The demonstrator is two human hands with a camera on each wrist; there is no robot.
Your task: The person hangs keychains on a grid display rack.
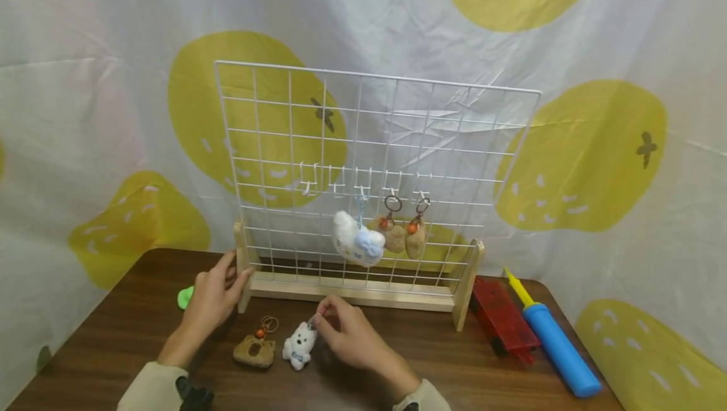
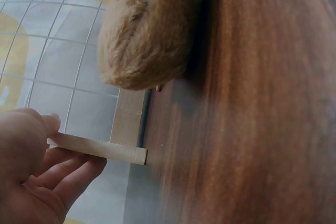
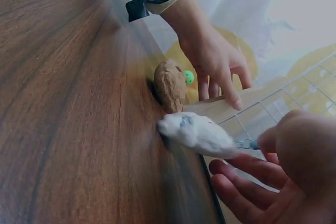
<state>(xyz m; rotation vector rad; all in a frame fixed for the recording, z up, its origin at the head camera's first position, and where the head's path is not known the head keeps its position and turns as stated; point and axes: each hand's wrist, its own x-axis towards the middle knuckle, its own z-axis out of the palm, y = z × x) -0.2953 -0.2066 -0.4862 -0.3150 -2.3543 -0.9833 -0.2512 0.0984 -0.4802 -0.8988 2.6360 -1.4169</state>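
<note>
My left hand holds the left wooden post of a white wire grid rack, thumb on one side and fingers on the other. Between finger and thumb, my right hand pinches the clasp of a white plush dog keychain. In the right wrist view the same dog hangs beside my fingertips; whether it touches the table cannot be made out. Left of it on the table lies a brown plush keychain with a metal ring and orange bell.
From hooks on the grid hang a white and blue plush and two brown plush keychains. Two hooks at the left carry nothing. On the right lie a red object and a blue pump; a green object sits left.
</note>
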